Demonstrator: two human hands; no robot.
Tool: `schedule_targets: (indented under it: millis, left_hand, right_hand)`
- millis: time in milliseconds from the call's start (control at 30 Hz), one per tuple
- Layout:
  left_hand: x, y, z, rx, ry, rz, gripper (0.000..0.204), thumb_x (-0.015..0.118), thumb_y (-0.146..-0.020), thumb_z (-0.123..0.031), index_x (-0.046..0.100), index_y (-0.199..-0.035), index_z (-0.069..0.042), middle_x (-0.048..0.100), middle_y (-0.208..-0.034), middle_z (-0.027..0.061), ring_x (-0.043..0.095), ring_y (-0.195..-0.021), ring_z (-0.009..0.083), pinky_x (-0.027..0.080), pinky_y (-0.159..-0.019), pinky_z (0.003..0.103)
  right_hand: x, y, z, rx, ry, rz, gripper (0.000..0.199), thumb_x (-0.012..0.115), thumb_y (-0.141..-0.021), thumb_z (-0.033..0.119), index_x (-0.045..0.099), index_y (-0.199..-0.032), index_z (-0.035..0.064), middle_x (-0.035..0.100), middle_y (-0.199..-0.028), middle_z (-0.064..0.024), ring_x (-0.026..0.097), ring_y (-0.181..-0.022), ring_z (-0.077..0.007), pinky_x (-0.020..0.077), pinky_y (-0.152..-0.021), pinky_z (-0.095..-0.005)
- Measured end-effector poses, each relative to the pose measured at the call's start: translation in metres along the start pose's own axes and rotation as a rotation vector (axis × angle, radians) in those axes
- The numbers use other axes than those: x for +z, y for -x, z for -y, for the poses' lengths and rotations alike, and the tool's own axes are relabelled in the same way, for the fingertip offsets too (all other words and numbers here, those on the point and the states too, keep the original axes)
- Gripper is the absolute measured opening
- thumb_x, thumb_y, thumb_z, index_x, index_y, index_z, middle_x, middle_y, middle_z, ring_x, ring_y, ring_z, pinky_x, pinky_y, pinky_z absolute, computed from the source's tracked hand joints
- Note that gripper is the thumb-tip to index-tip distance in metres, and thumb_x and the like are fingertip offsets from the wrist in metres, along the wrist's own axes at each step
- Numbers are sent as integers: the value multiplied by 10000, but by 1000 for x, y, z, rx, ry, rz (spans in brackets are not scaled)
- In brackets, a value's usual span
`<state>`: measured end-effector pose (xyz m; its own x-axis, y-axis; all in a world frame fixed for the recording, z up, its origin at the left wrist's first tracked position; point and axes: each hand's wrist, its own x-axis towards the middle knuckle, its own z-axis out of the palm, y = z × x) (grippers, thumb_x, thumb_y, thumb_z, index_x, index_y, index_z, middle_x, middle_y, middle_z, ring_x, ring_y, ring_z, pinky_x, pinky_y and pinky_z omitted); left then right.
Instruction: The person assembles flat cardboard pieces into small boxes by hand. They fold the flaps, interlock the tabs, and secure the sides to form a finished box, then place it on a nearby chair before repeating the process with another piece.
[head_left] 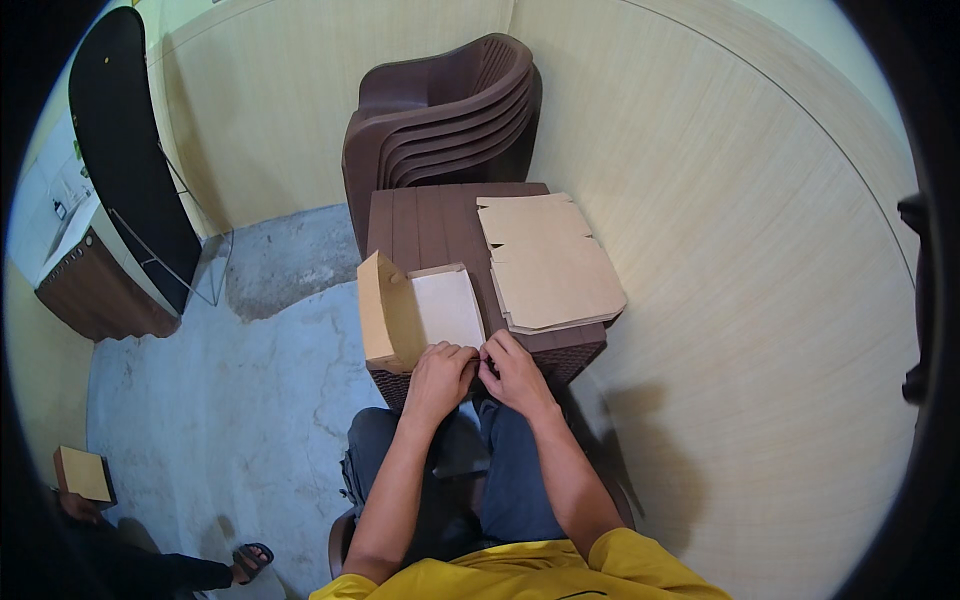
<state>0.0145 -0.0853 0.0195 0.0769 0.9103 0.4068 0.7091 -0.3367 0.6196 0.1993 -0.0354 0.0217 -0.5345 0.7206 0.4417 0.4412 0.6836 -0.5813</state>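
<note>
Fingers (462,354) pinch box (400,310) edge, tabletop (425,225) room beyond.

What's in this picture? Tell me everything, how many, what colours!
Open box: one, brown with whitish base, table's near left
Flat cardboard: one pile, brown, table's right
Table: one, dark brown, centre
Stacked chairs: several, brown, behind table
Tall panel: one, black, upper left
Basin: one, white, left
Curtain: one, brown, under basin
Smaller box: one, brown, lower left
Another person's leg: one, dark-clothed, lower left
Sandal: one, dark, lower left
Floor: one, bluish grey, left
Walls: several, beige, around
Shirt: one, yellow, bottom
Trousers: one pair, dark, bottom centre
Left hand: one, bare, box's near edge
Right hand: one, bare, beside the left
</note>
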Motion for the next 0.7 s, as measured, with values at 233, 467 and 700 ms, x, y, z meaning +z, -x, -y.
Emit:
schedule_targets:
  millis: [233, 467, 700]
  left_hand:
    - [-6, -7, -11, -229, 145, 50, 153, 720, -993, -100, 779, -1098, -6, 795, -1018, 241, 753, -1027, 458, 584, -920, 552]
    - [3, -38, 0, -342, 24, 234, 152, 740, -1013, -161, 813, -1077, -44, 804, -1007, 244, 770, -990, 472, 598, -893, 553]
    - [-14, -52, -17, -443, 215, 162, 128, 780, -998, -146, 813, -1047, -33, 829, -1000, 204, 805, -973, 411, 620, -876, 502]
  right_hand:
    - [2, 4, 1, 22, 16, -89, 180, 762, -935, -58, 691, -1092, -6, 641, -1054, -150, 710, -846, -308, 599, -726, -388]
    - [25, 16, 1, 281, -183, -305, 188, 794, -913, -102, 719, -1067, -25, 706, -1012, -118, 758, -842, -208, 634, -728, -320]
    - [30, 11, 13, 361, -288, -513, 148, 818, -926, -39, 783, -1068, -18, 767, -1012, -136, 793, -898, -230, 664, -822, -347]
